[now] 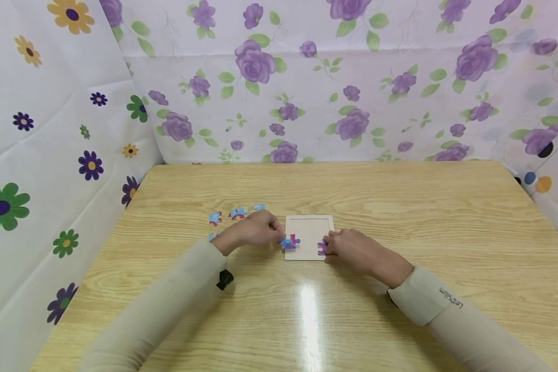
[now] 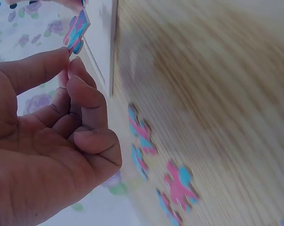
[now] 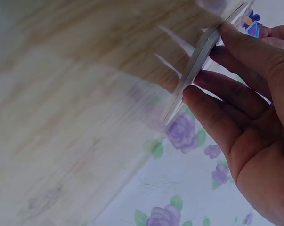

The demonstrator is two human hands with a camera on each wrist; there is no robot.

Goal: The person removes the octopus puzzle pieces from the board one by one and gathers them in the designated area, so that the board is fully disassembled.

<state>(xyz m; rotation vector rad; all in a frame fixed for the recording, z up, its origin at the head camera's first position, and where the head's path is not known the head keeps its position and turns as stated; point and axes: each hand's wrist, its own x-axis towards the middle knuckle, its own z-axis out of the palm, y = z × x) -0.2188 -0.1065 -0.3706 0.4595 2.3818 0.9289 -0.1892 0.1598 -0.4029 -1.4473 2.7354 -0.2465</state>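
My left hand (image 1: 262, 229) pinches a pink, blue and purple jigsaw piece (image 1: 290, 242) between thumb and index finger. This piece overlaps the left side of a pale square puzzle tray (image 1: 308, 257); in the left wrist view the piece (image 2: 77, 31) sticks out past the fingertips. At the tray's lower right corner, my right hand (image 1: 352, 250) grips the edge, thumb and fingers along it in the right wrist view. A second purple and blue piece (image 1: 322, 248) lies in that corner, partly hidden by the right fingers.
Several loose jigsaw pieces lie on the wooden table left of the tray, among them one piece (image 1: 215, 218) and another (image 1: 237, 212); the left arm hides some. Floral cloth (image 1: 307, 103) hangs behind the table, and flowered cloth (image 1: 65, 170) along its left side.
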